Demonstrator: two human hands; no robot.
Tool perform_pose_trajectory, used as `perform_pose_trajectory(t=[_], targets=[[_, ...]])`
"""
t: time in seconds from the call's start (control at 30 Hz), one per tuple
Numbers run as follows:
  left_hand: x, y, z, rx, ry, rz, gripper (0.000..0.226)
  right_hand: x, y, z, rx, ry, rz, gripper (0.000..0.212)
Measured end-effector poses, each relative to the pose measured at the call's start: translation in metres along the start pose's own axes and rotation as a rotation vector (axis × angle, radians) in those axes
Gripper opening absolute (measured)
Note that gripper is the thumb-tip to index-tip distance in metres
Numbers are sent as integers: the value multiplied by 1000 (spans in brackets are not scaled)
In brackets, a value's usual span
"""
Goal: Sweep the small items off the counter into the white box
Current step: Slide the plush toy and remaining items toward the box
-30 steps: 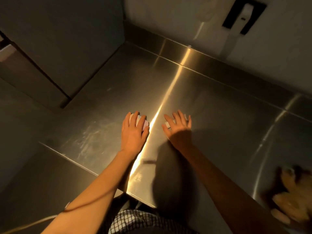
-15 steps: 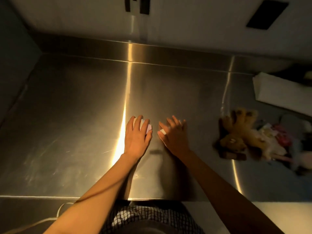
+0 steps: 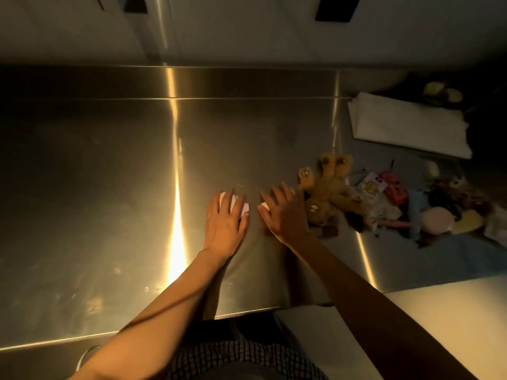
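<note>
**Both hands flat on the steel counter, small pieces under the fingers**

I see a dim steel counter (image 3: pixel 109 174) under warm light, with a bright streak of glare running down its middle and a pale wall behind it. My left hand (image 3: pixel 225 223) lies palm down, fingers straight and close together, covering a small white piece (image 3: pixel 245 207) that shows at the fingertips. My right hand (image 3: pixel 285 215) is also palm down with fingers slightly spread, and another white piece (image 3: pixel 265 206) peeks out by its thumb; I cannot tell whether the fingers curl round anything.

Just beside the right hand's fingertips lies a brown teddy bear (image 3: pixel 326 190), and beyond it a heap of small toys and packets (image 3: pixel 411 207) stretches toward the right edge. A folded white cloth (image 3: pixel 406 124) sits further back on the right. The white box (image 3: pixel 425 325) shows as a pale surface at the lower right, below the counter's front edge, near my right forearm.
</note>
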State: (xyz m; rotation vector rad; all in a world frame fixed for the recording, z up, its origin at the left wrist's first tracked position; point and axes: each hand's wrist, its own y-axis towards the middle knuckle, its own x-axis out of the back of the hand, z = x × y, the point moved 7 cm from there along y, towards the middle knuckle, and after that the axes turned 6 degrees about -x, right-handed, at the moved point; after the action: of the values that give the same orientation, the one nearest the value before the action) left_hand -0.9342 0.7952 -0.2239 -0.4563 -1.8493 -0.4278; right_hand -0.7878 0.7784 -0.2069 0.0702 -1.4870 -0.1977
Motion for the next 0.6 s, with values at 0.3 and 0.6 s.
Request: perform_pose_trajectory(t=[0.3, 0.6], targets=[[-19, 6, -51, 31, 23, 14, 54, 4, -16, -49, -53, -79, 29, 47], [-28, 0, -86, 51, -10, -15, 55, 6, -31, -59, -8, -25, 92, 51]])
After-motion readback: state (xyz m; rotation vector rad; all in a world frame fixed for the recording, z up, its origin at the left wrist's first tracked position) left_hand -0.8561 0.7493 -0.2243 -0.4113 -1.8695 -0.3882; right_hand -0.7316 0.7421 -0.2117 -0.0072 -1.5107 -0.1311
